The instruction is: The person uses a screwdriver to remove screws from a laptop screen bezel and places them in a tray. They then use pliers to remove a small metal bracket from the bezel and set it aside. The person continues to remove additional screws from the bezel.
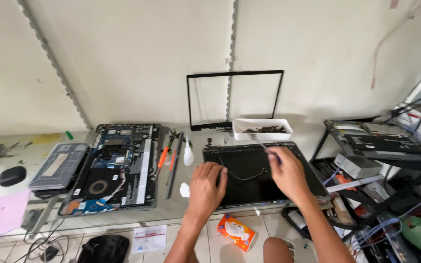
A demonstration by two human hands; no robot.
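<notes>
**Two hands on a laptop lid panel at a crowded repair counter**

At the counter's (181,207) far left edge lies a black oval mouse (12,175), with a pink sheet (1,214) at the front corner below it. Next comes a clear grey compartment box (59,165), resting partly over the left side of an opened laptop base (118,168), whose fan, boards and cables are exposed. Just right of that base, several slim tools lie side by side, among them an orange-handled screwdriver (163,156) and a long dark bar (174,168), and beside them a white blower bulb (188,157).

Right of the middle, near the front edge, lies the dark laptop lid panel (249,195), flat, with a thin black cable (242,176) curling across it. The left hand (206,187) presses down on the panel's left part, fingers curled onto the surface and closed on nothing. The right hand (286,173) hovers over the panel's upper right area, its fingers pinched together on a thin metal tool (264,145) whose tip points toward the back edge.

Behind the panel sits a white tray (239,135) of small dark parts, and a black screen bezel (235,100) leans upright against the wall. Beyond the counter's right end stands a rack (391,156) stacked with laptop parts. On the floor below the front edge lies an orange packet (235,233).
</notes>
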